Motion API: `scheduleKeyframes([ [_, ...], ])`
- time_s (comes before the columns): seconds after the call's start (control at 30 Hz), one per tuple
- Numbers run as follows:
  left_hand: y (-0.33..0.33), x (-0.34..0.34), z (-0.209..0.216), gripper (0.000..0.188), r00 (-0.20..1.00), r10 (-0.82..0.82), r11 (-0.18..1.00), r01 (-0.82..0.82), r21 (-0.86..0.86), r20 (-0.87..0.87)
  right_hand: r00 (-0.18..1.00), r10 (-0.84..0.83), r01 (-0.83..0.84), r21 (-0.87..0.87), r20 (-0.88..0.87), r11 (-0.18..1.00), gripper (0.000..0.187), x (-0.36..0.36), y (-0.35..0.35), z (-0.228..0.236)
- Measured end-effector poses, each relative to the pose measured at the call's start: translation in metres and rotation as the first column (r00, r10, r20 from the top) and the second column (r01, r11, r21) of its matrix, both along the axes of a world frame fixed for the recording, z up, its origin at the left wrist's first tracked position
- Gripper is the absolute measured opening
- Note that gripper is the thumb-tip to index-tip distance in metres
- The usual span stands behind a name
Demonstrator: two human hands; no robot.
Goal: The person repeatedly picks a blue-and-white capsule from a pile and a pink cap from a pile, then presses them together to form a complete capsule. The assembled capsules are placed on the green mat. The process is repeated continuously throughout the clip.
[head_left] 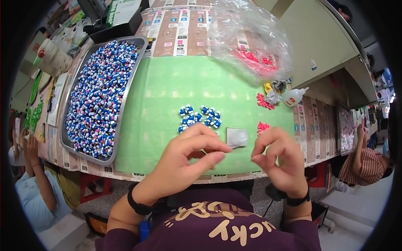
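Observation:
My left hand is over the green mat's near part, between small blue-and-white figures and a small white dish. Its thumb and index finger point toward each other, and I see nothing between them. Right of the dish, my right hand has its fingers curled into a pinch; whatever they hold, if anything, is hidden. Just beyond that hand lies a small heap of pink pieces. Farther back is another pink heap, beside a white squeeze bottle.
A metal tray full of tiny figures stands on the left. At the back right, a clear plastic bag contains more pink pieces. A grey cabinet borders the right. Other people sit at both sides.

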State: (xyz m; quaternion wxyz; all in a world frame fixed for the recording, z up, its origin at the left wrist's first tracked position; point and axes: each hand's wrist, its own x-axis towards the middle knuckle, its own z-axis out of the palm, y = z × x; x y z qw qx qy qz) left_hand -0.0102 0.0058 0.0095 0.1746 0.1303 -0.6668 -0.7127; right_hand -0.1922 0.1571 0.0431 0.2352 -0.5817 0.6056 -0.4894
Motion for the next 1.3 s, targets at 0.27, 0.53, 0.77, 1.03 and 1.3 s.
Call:
scheduleKeyframes([
  [0.27,-0.001,0.003,0.003,0.015,0.983,-0.149,0.848,0.181,0.498,-0.105,0.987,0.061,-0.089,-0.184,-0.151,0.979,0.027,0.021,-0.024,0.002],
  [0.53,0.006,0.001,0.006,0.007,0.993,0.053,0.995,-0.062,-0.076,-0.108,0.992,-0.084,0.091,-0.082,0.091,0.992,0.023,0.031,-0.017,-0.004],
  [0.77,0.01,-0.004,0.001,0.016,0.989,0.047,0.839,-0.116,-0.532,-0.141,0.965,-0.045,0.01,0.135,0.259,0.991,0.025,0.022,-0.009,-0.007],
  [1.03,-0.007,0.012,0.006,0.026,0.99,0.036,0.996,-0.024,-0.092,0.133,0.985,-0.012,0.057,0.259,-0.172,0.964,0.02,-0.031,-0.023,-0.008],
  [1.3,-0.014,0.031,-0.002,0.016,0.991,0.058,0.986,-0.077,0.15,0.124,0.854,0.145,-0.01,0.261,-0.5,0.965,0.017,-0.024,-0.038,-0.011],
])
